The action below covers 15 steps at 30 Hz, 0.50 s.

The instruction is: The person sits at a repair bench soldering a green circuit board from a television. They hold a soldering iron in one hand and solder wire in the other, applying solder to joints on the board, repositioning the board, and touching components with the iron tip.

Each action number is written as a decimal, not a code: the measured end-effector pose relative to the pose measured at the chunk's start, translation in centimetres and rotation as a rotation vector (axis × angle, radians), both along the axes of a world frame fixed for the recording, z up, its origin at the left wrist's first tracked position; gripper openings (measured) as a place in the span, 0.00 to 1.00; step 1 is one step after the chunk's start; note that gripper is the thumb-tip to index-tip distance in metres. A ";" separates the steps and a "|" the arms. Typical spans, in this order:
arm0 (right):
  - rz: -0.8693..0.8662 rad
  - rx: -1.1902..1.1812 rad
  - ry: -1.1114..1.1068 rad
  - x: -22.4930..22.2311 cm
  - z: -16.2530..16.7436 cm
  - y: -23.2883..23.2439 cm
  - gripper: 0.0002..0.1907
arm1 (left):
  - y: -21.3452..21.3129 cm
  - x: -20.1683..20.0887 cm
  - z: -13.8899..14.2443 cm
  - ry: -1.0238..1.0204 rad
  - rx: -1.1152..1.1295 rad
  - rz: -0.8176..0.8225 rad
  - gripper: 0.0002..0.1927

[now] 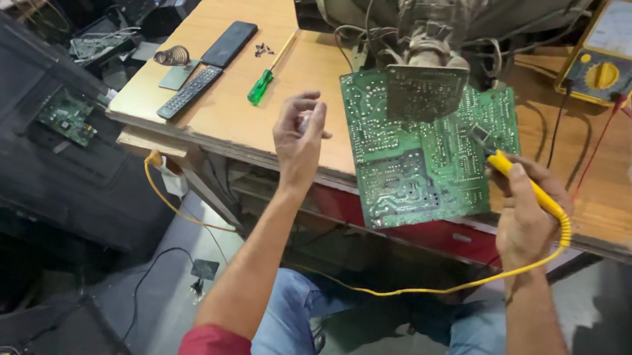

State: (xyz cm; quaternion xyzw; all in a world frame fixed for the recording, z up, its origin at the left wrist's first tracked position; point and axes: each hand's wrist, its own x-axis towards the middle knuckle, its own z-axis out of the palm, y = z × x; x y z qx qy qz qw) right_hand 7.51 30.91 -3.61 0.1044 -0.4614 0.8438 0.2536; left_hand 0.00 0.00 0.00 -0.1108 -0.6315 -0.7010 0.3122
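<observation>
The right hand [527, 217] grips a yellow-handled soldering iron [522, 181], its tip against the green circuit board [422, 157]. The left hand [299, 139] pinches something small, too blurred to identify, above the wooden desk [308, 73].

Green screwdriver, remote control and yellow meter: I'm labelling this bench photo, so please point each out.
Green screwdriver [261, 88]: head view, on its green handle.
Remote control [188, 92]: head view, middle of its button face.
Yellow meter [603, 76]: head view, on its round dial.

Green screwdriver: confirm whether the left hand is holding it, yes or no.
No: the green screwdriver lies on the table, apart from the left hand.
</observation>
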 end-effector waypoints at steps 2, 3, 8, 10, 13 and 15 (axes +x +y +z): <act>0.006 -0.041 0.015 -0.6 -0.9 0.2 0.08 | -0.6 -0.8 -2.0 -0.050 0.170 -0.041 0.07; 0.009 -0.049 0.015 -1.2 -1.4 0.3 0.08 | -0.7 -1.5 -3.0 -0.081 0.252 -0.059 0.07; 0.008 -0.068 0.016 -4.9 -5.2 -0.5 0.08 | -2.0 -6.4 -8.5 -0.134 0.475 -0.172 0.08; 0.019 -0.070 0.018 -5.1 -5.3 -0.6 0.08 | -2.1 -6.8 -9.0 -0.155 0.512 -0.190 0.07; 0.020 -0.056 0.022 -4.9 -5.4 -0.8 0.08 | -2.2 -7.0 -9.7 -0.189 0.527 -0.167 0.07; 0.008 -0.027 0.030 -4.6 -5.3 -1.1 0.08 | -2.5 -7.0 -9.9 -0.192 0.478 -0.141 0.07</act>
